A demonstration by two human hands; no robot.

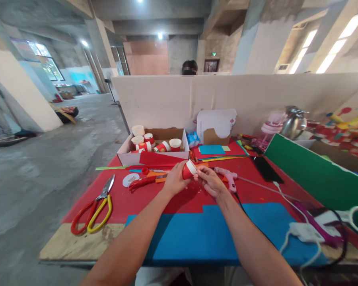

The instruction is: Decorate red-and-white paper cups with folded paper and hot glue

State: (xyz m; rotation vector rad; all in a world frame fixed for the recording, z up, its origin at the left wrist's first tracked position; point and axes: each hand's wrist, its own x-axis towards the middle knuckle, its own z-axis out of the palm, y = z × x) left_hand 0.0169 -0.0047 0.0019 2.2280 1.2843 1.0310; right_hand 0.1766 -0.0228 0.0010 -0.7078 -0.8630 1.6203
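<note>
Right now you have the small red paper cup (188,170) held between both hands just above the red table (122,198), tipped on its side with the white rim turned toward your right. Your left hand (174,180) is closed around the cup's body. Your right hand (209,181) has its fingers curled in at the rim end and, as far as this view shows, pinches the rim itself.

Treat the cup as very light and thin-walled. It likely weighs almost nothing, so it needs little force to hold, but the side wall will probably dent or crease if you squeeze hard. The rolled rim and the base ring are probably the stiffest parts, so put your pressure there and let the left palm only cradle the wall. The printed surface looks smooth and may turn in your fingers, so a light wrap all round holds better than two hard pinch points.

The pink glue gun (228,177) lies just beside your right hand with its cord trailing toward you. The scissors (92,208) rest well apart to your left. More cups of the same kind sit in the cardboard box (128,155) behind your hands. A blue sheet (197,234) covers the near part of the table beneath your forearms.
</note>
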